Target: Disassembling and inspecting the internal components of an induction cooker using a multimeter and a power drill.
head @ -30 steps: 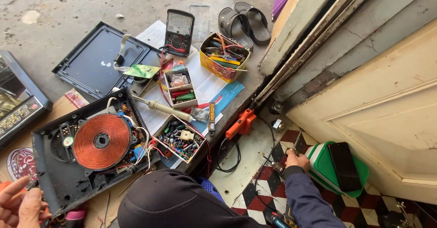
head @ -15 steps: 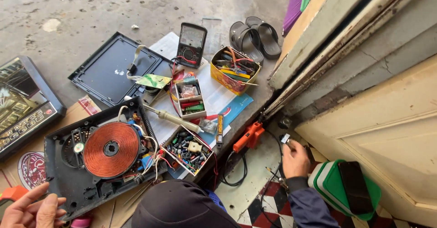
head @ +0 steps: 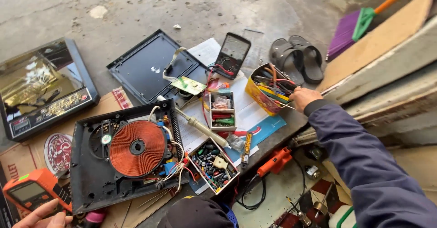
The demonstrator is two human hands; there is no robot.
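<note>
Yellow tool tin point(head: 268, 91), crammed with wires, beside black sandals point(head: 298, 57) and multimeter point(head: 233, 55); right hand point(head: 305, 98) fingers curled at its rim, left hand point(head: 45, 216) spread near copper-coiled cooker base point(head: 127, 153).

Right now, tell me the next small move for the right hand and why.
Probably dip the right hand into the yellow box and pinch one tool: the fingers already sit at its rim, over the wires and tools. The left hand rests by the orange meter.

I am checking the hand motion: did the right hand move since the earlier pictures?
Yes. The right hand went from the floor near the orange tool up to the yellow tin.
</note>
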